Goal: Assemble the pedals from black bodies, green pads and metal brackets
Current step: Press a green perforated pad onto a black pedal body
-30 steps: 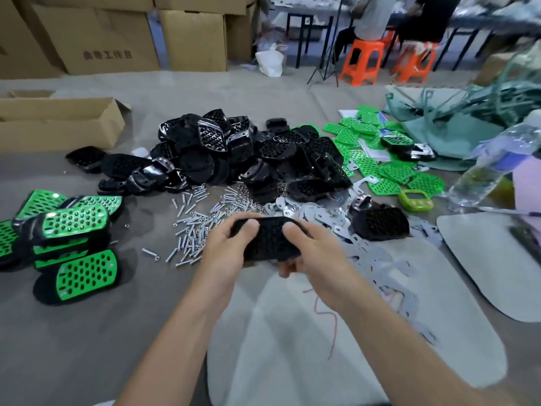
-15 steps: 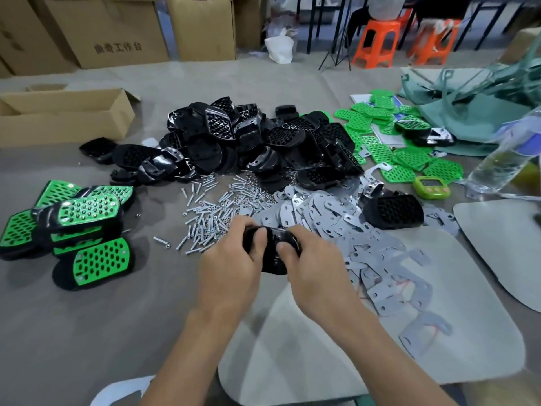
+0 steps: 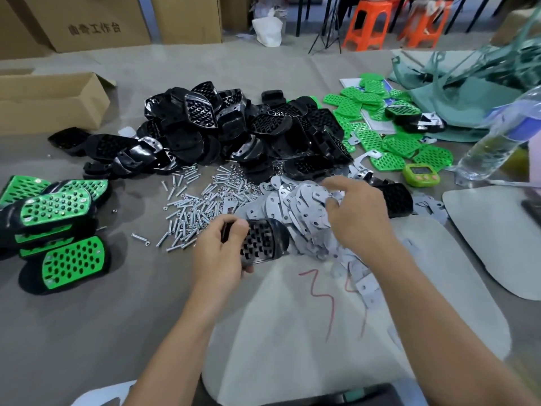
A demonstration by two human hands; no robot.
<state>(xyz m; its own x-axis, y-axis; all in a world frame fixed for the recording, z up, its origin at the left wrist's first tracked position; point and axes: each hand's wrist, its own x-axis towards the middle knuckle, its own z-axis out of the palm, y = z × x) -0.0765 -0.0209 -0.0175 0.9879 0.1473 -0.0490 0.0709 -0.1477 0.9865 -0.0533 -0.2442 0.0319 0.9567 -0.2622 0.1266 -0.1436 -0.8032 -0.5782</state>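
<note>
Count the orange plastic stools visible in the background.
2. The left stool stands at the top, right of centre; the right stool is beside it. Both are cropped by the frame's top edge; more may lie out of view.

assembly workshop: part piles, cartons

Head-worn view, forward-down, close over hands

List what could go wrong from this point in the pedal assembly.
1. The right hand is reaching into overlapping metal brackets; it may lift several at once or scatter them.
2. Only the left hand holds the black body, by one end, so it could slip.
3. The loose screws lie right beside it and could be knocked away.
</note>
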